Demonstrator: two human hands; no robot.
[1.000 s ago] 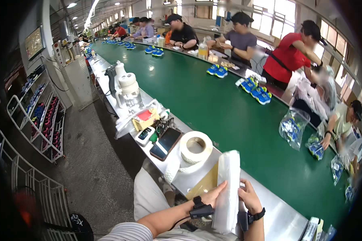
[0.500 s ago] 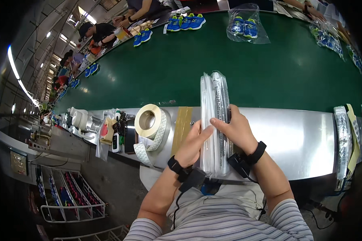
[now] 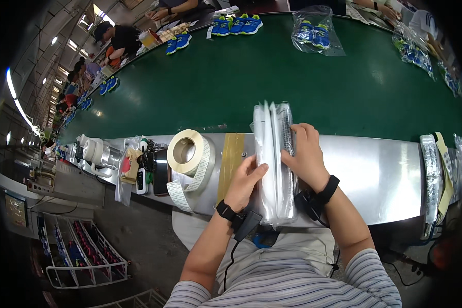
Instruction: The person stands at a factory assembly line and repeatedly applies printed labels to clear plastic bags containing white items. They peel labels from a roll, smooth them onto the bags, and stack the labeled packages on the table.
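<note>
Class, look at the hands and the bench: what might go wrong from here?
1. The plastic bundle is parted lengthwise between the left hand and right hand; pieces might slip out if either grip loosens.
2. The roll's loose strip lies near the bench's front edge; the left forearm might snag it.

Wearer's two hands (image 3: 309, 158), two black wrist straps (image 3: 327, 191), one bundle of clear plastic (image 3: 275, 177), one chunky sticker roll (image 3: 198, 152), one brown tape strip (image 3: 231, 167), one green belt (image 3: 200, 82), plus two blue shoes (image 3: 321, 37) in that top-middle clear bag (image 3: 334, 45).
</note>
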